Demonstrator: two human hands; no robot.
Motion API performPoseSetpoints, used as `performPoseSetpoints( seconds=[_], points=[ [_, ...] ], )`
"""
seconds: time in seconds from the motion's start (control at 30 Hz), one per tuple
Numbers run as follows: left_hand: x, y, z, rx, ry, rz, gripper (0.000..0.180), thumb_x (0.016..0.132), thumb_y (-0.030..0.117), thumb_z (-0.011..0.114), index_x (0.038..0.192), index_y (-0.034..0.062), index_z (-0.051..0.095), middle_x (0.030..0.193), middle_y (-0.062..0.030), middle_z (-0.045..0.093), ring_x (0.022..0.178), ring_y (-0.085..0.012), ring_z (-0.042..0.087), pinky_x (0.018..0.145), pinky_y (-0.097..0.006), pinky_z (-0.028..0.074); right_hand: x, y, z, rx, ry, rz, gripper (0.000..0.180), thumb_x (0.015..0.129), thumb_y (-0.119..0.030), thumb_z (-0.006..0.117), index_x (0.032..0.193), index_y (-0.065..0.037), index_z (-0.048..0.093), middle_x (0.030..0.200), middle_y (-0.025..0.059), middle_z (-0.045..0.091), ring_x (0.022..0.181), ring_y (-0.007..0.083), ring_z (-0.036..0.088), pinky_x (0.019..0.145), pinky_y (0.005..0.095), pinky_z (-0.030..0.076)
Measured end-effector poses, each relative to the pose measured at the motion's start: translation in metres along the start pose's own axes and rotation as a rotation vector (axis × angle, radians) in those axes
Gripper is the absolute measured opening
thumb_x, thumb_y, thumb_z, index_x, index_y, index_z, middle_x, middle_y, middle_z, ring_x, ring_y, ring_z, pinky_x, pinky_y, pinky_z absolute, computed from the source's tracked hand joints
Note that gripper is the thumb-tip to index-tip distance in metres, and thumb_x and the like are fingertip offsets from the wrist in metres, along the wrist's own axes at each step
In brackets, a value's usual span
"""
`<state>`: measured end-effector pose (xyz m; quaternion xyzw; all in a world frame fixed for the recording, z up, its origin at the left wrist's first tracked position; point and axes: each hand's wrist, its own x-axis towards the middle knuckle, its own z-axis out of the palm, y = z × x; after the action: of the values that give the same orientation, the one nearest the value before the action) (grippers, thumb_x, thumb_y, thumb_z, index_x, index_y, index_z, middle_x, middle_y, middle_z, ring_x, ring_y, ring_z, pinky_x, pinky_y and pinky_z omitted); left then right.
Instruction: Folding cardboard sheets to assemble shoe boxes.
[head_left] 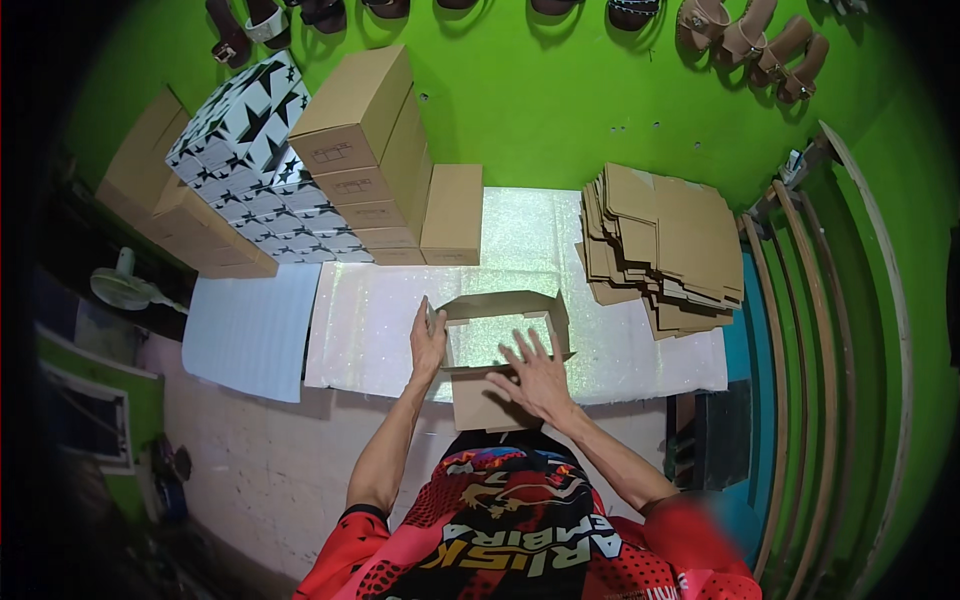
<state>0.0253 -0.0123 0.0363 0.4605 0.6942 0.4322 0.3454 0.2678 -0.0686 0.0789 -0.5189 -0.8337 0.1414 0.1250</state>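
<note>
A brown cardboard box (500,301), partly folded up, stands at the table's front edge with its walls raised. The shiny table covering shows through its middle, and a flap (475,405) hangs over the edge toward me. At the box's left wall is my left hand (428,345), its straight fingers outside the wall and its thumb at the inner side. My right hand (536,380) is open, fingers spread, above the box's front right part. Whether its fingertips touch the cardboard, I cannot tell.
Flat folded cardboard (690,230) lies in a pile at the right. Brown boxes (375,130) and star-patterned boxes (250,130) are stacked at the back left. White foam sheeting (245,335) hangs over the left edge near a fan (125,285). Sandals (745,40) hang on the green wall.
</note>
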Motion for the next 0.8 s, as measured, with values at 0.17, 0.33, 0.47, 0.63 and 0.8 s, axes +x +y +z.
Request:
performPoseSetpoints(
  seconds=[0.17, 0.33, 0.47, 0.63, 0.8],
  points=[
    [-0.001, -0.021, -0.006, -0.024, 0.0, -0.013, 0.062, 0.111, 0.038, 0.051, 0.16, 0.0012, 0.041, 0.152, -0.0278, 0.056, 0.139, -0.0399, 0.056, 0.115, -0.044, 0.044, -0.014, 0.026, 0.004, 0.0, -0.079, -0.073, 0.067, 0.102, -0.062, 0.056, 0.149, -0.014, 0.062, 0.159, 0.0161, 0.053, 0.151, 0.0402, 0.042, 0.126, 0.0629, 0.022],
    [0.004, -0.021, -0.004, 0.028, 0.019, 0.005, 0.053, 0.114, 0.034, 0.042, 0.153, -0.0002, 0.049, 0.132, -0.0308, 0.067, 0.125, -0.0444, 0.065, 0.105, -0.047, 0.049, -0.072, 0.029, 0.027, -0.097, -0.107, -0.168, 0.074, 0.102, -0.065, 0.052, 0.162, -0.023, 0.045, 0.173, 0.0101, 0.032, 0.159, 0.0386, 0.028, 0.125, 0.0709, 0.015],
    [0.0, -0.022, -0.003, 0.008, 0.067, 0.046, 0.051, 0.114, 0.033, 0.042, 0.153, 0.0, 0.05, 0.131, -0.0317, 0.067, 0.124, -0.0457, 0.065, 0.103, -0.047, 0.049, -0.05, 0.016, 0.023, 0.002, -0.156, -0.03, 0.065, 0.103, -0.063, 0.053, 0.145, -0.015, 0.065, 0.16, 0.0155, 0.05, 0.15, 0.0397, 0.042, 0.123, 0.0656, 0.023],
    [-0.004, -0.006, -0.001, 0.023, -0.001, -0.038, 0.053, 0.113, 0.03, 0.046, 0.157, 0.0025, 0.045, 0.145, -0.0299, 0.06, 0.136, -0.0438, 0.058, 0.111, -0.043, 0.046, 0.054, 0.002, 0.007, 0.107, 0.153, 0.036, 0.065, 0.104, -0.059, 0.054, 0.147, -0.011, 0.063, 0.165, 0.0194, 0.043, 0.15, 0.0409, 0.04, 0.125, 0.0594, 0.025],
    [-0.021, 0.013, 0.03, 0.213, 0.352, 0.133, 0.065, 0.106, 0.018, 0.055, 0.166, 0.011, 0.033, 0.175, -0.025, 0.014, 0.162, -0.0439, 0.016, 0.126, -0.065, 0.017, 0.1, 0.037, 0.047, -0.027, 0.055, 0.139, 0.081, 0.101, -0.069, 0.049, 0.165, -0.021, 0.04, 0.176, 0.0142, 0.023, 0.161, 0.0435, 0.019, 0.127, 0.0678, 0.005]
  ],
)
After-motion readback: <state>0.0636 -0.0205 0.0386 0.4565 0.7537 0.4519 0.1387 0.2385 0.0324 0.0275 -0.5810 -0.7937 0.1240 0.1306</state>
